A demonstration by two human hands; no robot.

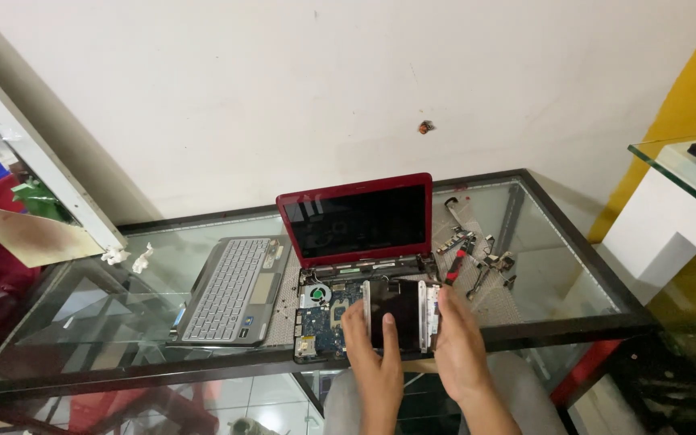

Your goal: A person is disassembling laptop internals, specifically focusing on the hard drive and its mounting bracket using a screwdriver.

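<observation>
My left hand [376, 338] lies flat, fingers spread, on the black hard drive [396, 312] in its silver bracket, seated in the opened red laptop [354, 217] base at 6 o'clock of the screen. My right hand [457, 338] presses open-palmed against the bracket's 3 o'clock edge. The drive's long axis runs 12 to 6, squarely between both hands; the left is nearer its middle. The detached keyboard [231, 288] sits at 9 o'clock.

Both forearms leave the bottom edge; small parts [477, 250] are too tiny to identify.
</observation>
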